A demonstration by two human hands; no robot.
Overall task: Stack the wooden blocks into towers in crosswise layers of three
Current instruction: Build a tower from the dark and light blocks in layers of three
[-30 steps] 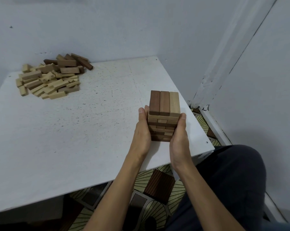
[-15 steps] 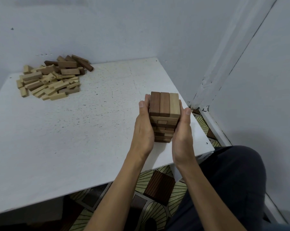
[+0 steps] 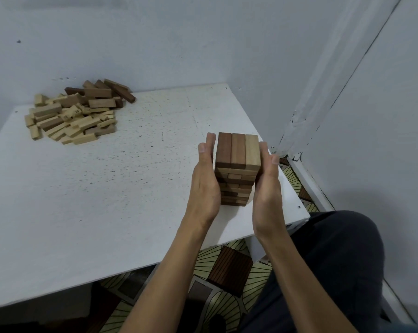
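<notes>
**Q:** Biggest thing first. What carried the work?

**A:** The white table (image 3: 107,200). Your tower (image 3: 236,174) stood on it, and I placed everything else from that tower. The table's near right corner lay just beside it.

**Q:** And the stock not yet used?

**A:** A loose pile of blocks (image 3: 75,116) lay well apart from the tower, off to its left and beyond it. There were many blocks in it, pale and dark, and none were stacked. By my reading you were well short of done, with one tower up and plenty of wood waiting for more.

**Q:** The tower itself?

**A:** It stood upright, several crosswise layers high, with its sides fairly flush. The top layer (image 3: 238,150) was full, with three blocks side by side, two darker and one pale.

**Q:** And the hands?

**A:** Your left hand (image 3: 206,186) lay flat against the tower's left side and your right hand (image 3: 266,188) flat against its right. Each grip was wide, with the fingers straight, pressing and curled round nothing. I judged you were squaring the layers, not lifting a block.

**Q:** What did that leave?

**A:** Probably you needed to ease both palms away without nudging the tower, then fetch more from the pile. I couldn't tell whether this tower needed further layers.
</notes>
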